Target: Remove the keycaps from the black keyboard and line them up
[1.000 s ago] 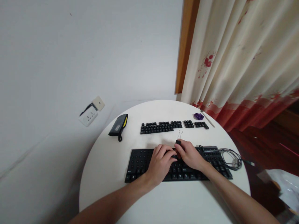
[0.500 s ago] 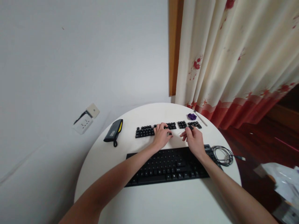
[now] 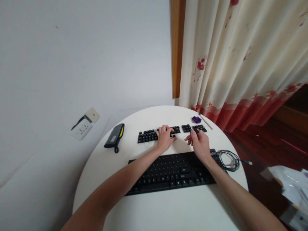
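My left hand (image 3: 164, 138) rests over the rows of loose black keycaps (image 3: 146, 137), its fingers curled and apart. A single keycap (image 3: 173, 136) lies by its thumb; whether the thumb touches it I cannot tell. Closed around what looks like a wire keycap puller (image 3: 196, 131), my right hand (image 3: 200, 142) hovers near the right-hand keycap groups. The puller has a dark grip, and thin wires stick out on both sides. A black keyboard (image 3: 178, 171) lies under my forearms, nearer to me than the keycaps. My right wrist hides part of it.
On the round white table (image 3: 144, 211) are a dark zip pouch (image 3: 114, 136) at left, a crumpled purple cloth (image 3: 196, 119) and a slim brush (image 3: 205, 122) at back right. A coiled cable (image 3: 229, 161) reaches the right edge. Wall and curtain (image 3: 216, 64) stand behind.
My left thumb has shifted slightly closer to the single keycap beside it. My right hand keeps its hold almost unmoved. The view has turned a little.
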### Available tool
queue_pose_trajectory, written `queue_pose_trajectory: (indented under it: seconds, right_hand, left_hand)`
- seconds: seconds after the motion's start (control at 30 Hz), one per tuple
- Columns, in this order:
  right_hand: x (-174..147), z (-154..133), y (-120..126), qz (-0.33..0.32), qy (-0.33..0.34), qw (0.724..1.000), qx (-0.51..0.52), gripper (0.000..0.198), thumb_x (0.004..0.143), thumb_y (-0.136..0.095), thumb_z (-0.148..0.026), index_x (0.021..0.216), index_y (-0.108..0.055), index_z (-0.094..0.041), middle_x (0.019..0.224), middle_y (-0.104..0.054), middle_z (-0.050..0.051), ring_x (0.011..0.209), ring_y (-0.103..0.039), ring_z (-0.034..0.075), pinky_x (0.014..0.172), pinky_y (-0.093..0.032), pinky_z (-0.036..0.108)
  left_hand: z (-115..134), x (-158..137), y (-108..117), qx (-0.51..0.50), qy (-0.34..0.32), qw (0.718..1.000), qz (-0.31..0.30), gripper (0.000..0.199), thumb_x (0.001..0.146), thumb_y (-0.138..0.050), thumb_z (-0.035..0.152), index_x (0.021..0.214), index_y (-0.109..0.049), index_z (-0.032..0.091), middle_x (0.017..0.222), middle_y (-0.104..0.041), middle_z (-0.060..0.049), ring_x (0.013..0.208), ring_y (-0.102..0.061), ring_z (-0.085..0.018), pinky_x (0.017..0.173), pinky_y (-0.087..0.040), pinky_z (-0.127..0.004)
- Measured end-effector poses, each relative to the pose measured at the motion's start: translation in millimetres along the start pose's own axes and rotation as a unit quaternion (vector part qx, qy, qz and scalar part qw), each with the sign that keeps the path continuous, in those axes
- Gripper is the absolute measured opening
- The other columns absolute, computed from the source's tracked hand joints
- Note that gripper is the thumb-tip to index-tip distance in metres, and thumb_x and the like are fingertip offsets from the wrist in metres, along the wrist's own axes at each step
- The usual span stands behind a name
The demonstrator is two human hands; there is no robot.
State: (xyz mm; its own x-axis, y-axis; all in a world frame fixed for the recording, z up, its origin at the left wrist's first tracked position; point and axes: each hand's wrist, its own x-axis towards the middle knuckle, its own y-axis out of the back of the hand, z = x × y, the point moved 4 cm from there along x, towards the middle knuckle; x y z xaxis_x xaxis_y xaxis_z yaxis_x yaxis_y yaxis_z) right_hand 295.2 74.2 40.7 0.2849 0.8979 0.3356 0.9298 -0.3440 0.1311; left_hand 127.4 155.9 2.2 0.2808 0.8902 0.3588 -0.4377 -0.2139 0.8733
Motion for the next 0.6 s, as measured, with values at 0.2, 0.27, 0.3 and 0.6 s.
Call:
queue_pose_trajectory:
  seconds: [0.2, 0.27, 0.3, 0.6]
  right_hand:
    - [-1.6, -4.3, 0.0, -0.002, 0.001, 1.0, 0.0, 0.044, 0.097, -0.045, -0.045, 0.069, -0.062, -0.016, 0.06, -0.067, 0.005, 0.047, -0.053, 0.013, 0.049, -0.041, 0.025]
    - [-1.9, -5.8, -0.2, -0.005, 0.002, 1.0, 0.0, 0.044, 0.098, -0.045, -0.044, 0.069, -0.062, -0.016, 0.059, -0.066, 0.004, 0.047, -0.054, 0.013, 0.05, -0.042, 0.025]
    - [-1.9, -6.1, -0.4, -0.005, 0.002, 1.0, 0.0, 0.044, 0.098, -0.045, -0.044, 0.068, -0.062, -0.016, 0.058, -0.065, 0.004, 0.047, -0.053, 0.013, 0.05, -0.042, 0.025]
    - [-1.6, -7.0, -0.8, -0.011, 0.005, 1.0, -0.006, 0.045, 0.097, -0.044, -0.046, 0.067, -0.061, -0.017, 0.054, -0.063, 0.004, 0.047, -0.054, 0.014, 0.05, -0.043, 0.026]
  left_hand:
    - [-3.4, 1.2, -0.4, 0.008, 0.021, 1.0, 0.011, 0.043, 0.071, -0.08, 0.032, 0.109, -0.06, 0.029, 0.122, -0.048, -0.004, 0.113, -0.041, -0.027, 0.09, -0.032, -0.04]
    - [-3.2, 1.3, 0.2, 0.012, 0.03, 0.999, 0.007, 0.043, 0.072, -0.079, 0.032, 0.11, -0.059, 0.029, 0.123, -0.048, -0.004, 0.114, -0.041, -0.027, 0.091, -0.032, -0.039]
    - [-2.9, 1.4, 0.5, 0.014, 0.034, 0.999, 0.004, 0.043, 0.072, -0.078, 0.032, 0.11, -0.059, 0.029, 0.123, -0.048, -0.004, 0.114, -0.041, -0.027, 0.091, -0.032, -0.039]
    - [0.3, 2.0, 7.7, -0.003, 0.039, 0.999, -0.015, 0.047, 0.073, -0.075, 0.029, 0.117, -0.057, 0.027, 0.126, -0.046, -0.007, 0.117, -0.039, -0.029, 0.094, -0.031, -0.042]
